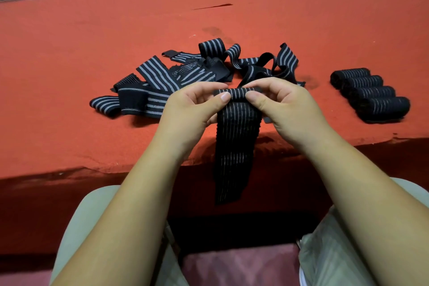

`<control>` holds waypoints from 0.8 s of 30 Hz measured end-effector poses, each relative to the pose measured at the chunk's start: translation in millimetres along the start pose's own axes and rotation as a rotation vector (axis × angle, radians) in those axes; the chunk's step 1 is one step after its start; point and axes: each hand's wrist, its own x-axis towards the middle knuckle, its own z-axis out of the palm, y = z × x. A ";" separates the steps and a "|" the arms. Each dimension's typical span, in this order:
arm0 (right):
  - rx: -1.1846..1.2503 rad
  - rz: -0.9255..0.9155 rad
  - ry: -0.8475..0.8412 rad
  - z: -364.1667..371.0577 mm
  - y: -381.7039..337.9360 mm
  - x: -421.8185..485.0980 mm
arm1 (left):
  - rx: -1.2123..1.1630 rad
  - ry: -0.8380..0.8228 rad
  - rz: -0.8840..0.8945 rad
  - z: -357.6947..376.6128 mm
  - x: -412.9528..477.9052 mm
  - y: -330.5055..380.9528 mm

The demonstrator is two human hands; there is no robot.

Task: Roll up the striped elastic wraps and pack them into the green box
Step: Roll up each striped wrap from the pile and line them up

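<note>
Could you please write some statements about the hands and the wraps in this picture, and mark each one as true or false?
1. Both the left hand and the right hand pinch the rolled top of one wrap, whose free end hangs over the table edge. True.
2. Four rolled wraps lie in a row to the right of the loose pile. True.
3. The left hand rests flat on the table. False: it pinches the wrap.
4. A green box stands beside the pile. False: no green box is in view.
</note>
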 end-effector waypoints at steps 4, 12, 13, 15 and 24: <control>0.044 -0.031 -0.028 0.5 3.7 1.3 | -0.024 -0.009 -0.023 0.5 -2.2 -0.3; 0.128 -0.032 -0.039 0.4 -1.4 -2.7 | -0.030 -0.038 0.034 -1.7 -2.8 0.8; 0.120 -0.037 -0.042 0.7 -2.5 -3.4 | -0.040 -0.040 0.033 -2.1 -3.1 1.0; 0.108 -0.046 -0.030 1.5 -2.8 -4.5 | -0.047 -0.043 0.029 -2.3 -3.7 1.1; 0.146 -0.031 -0.002 3.7 -0.5 -5.8 | -0.072 -0.005 -0.033 -2.6 -0.3 -1.2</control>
